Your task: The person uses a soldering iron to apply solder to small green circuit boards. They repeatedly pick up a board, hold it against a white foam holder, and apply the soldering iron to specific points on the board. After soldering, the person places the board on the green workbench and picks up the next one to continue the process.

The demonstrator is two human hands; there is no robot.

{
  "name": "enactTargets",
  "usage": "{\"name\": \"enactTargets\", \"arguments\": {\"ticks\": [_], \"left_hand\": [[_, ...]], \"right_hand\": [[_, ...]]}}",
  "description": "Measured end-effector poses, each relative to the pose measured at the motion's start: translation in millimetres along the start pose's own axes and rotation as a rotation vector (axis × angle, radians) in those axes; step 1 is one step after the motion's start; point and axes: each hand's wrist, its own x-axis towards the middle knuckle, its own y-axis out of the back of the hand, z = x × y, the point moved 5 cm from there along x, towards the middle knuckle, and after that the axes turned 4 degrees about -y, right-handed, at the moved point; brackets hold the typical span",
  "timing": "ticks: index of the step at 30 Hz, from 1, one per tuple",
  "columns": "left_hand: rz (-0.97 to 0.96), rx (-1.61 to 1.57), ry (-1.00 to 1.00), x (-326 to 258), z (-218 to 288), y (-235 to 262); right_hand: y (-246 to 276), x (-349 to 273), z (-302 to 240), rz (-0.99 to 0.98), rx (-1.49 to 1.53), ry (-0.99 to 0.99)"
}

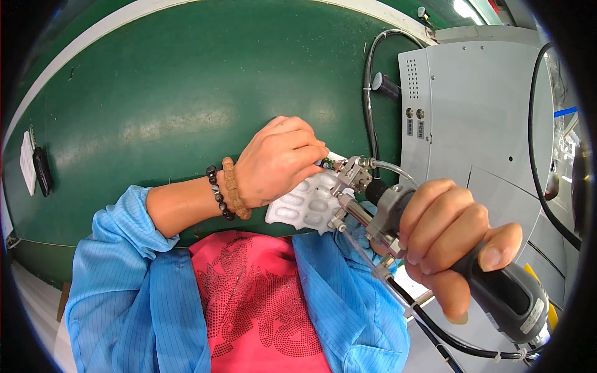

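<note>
My right hand point(444, 239) is wrapped round a dark grey handheld power screwdriver point(513, 295), which slants up and left to its metal nose point(354, 174). Thin hoses and a small cylinder run along the screwdriver. At the nose, the fingers of my left hand point(280, 158) are pinched together on a small part, mostly hidden by the fingertips; its kind cannot be made out. A white moulded tray point(301, 208) with rounded hollows lies beneath the left hand and the nose, partly covered by both.
A large grey machine cabinet point(479, 124) stands at the right on the green table point(186, 93). A black cable point(368, 93) curves along its left side, near a dark cylinder with a pale end point(385, 85). At the far left lie a black object point(41, 171) and a white slab point(28, 163).
</note>
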Motion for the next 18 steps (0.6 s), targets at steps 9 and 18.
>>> {"name": "enactTargets", "arguments": {"ticks": [9, 18], "left_hand": [[0.001, -0.013, -0.001, -0.6, -0.1, -1.7], [-0.022, 0.036, 0.013, -4.1, -2.1, 0.7]], "right_hand": [[-3.0, 1.4, 6.7, 0.011, 0.027, -0.001], [16.5, -9.5, -31.9, 0.041, 0.058, 0.075]]}}
